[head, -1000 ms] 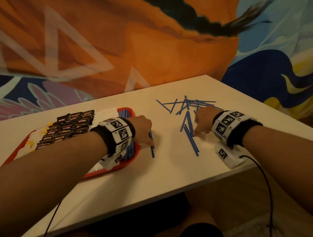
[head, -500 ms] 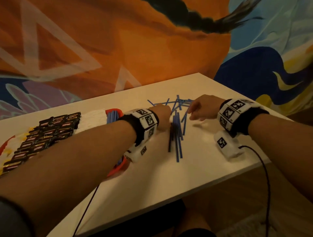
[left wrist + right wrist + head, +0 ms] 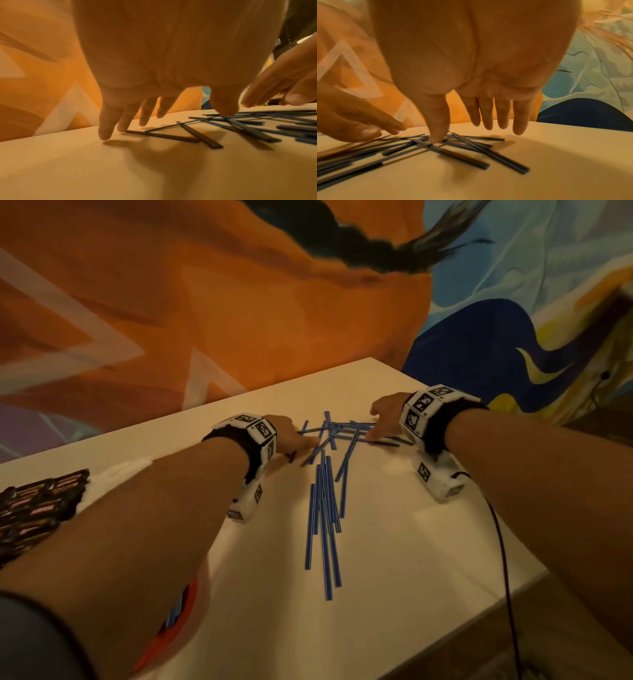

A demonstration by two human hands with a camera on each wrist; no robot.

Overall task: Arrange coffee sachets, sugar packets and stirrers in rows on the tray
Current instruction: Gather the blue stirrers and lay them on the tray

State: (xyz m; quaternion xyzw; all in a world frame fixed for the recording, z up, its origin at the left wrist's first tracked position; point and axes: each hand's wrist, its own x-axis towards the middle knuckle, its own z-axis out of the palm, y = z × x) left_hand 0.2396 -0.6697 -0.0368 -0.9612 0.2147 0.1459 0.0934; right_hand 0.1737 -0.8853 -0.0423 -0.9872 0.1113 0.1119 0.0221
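Both hands are working at the far end of the white bench (image 3: 394,570), one on each side of a crossed heap of blue stirrers (image 3: 337,431).

Left hand (image 3: 291,436): fingers (image 3: 106,127) straight and spread, tips pointing down at the bench — one fingertip is touching the end of a loose stirrer, the thumb is pressing on the tangle. Nothing gripped.

Right hand (image 3: 385,416): fingers (image 3: 520,121) straight and held together, hovering just over the bench; thumb tip is pressing down where several stirrers cross. Nothing gripped here either.

A second group of stirrers (image 3: 323,525) is lying roughly parallel on the bench nearer the person — between the two forearms.

The red tray (image 3: 178,621) is sitting at the left, mostly hidden under the left forearm. Dark coffee sachets (image 3: 34,508) are lying in rows at the left edge of the head view, with a few stirrers showing at the tray's near rim.
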